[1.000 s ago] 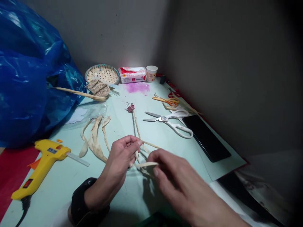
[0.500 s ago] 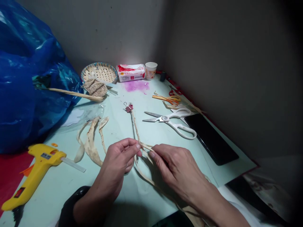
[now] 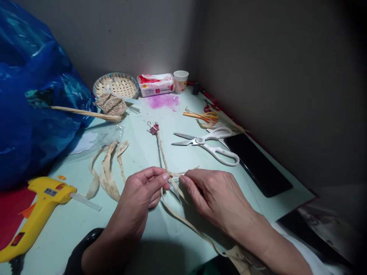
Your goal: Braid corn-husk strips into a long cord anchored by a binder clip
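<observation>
A thin pale braid of dried husk strips (image 3: 162, 151) runs toward me from a dark red binder clip (image 3: 154, 128). My left hand (image 3: 147, 187) is closed, pinching the braid's near end between thumb and fingertips. Just to its right, my right hand (image 3: 212, 191) is closed on one husk strip (image 3: 175, 175), drawn sideways from the braid. Another loose strip (image 3: 186, 221) trails from beneath the fingers toward the table's near edge. White-handled scissors (image 3: 200, 141) lie with blades apart beyond my right hand. Flat husk pieces (image 3: 108, 172) rest left of the braid.
A yellow glue gun (image 3: 43, 214) lies at the left, below a large blue plastic bag (image 3: 37, 95). Along the back stand a woven basket (image 3: 120, 86), a tissue pack (image 3: 156, 84) and a paper cup (image 3: 181, 81). A black phone (image 3: 258, 164) lies at the right.
My right hand has moved slightly up, and the strip in it now points more level to the right. My left hand keeps its pinch. The view has shifted a little.
</observation>
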Available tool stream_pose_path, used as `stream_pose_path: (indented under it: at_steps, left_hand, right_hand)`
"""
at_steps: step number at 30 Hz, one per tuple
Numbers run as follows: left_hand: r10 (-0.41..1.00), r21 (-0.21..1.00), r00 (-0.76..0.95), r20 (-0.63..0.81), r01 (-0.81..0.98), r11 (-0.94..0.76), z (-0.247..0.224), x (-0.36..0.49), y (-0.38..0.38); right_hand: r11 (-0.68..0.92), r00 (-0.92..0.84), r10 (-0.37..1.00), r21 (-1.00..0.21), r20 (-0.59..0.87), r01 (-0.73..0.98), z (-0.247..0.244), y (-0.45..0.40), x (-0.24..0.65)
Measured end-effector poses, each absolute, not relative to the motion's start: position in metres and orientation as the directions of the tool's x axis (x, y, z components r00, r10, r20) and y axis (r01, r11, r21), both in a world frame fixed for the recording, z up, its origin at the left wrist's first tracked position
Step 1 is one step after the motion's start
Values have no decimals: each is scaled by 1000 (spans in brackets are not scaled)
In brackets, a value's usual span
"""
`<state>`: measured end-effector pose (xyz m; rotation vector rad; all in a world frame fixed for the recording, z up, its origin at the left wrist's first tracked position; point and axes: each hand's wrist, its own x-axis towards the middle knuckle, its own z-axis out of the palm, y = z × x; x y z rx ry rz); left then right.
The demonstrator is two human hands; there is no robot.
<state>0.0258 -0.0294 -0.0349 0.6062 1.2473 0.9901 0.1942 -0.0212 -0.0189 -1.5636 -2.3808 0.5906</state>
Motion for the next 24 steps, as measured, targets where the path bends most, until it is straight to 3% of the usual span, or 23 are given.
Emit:
stream_pose_path:
  at_steps: [11,24]
  left_hand:
    - [874,843,4,-486,-263,470,-36,25,-29]
    - [878,853,-8,-479,-238,464,-37,25,-29]
  right_hand:
    - [475,-549,833,-417,-71,775,-11,-17,196]
    - [524,-578,804,-290,-142,801,-1,-8,194]
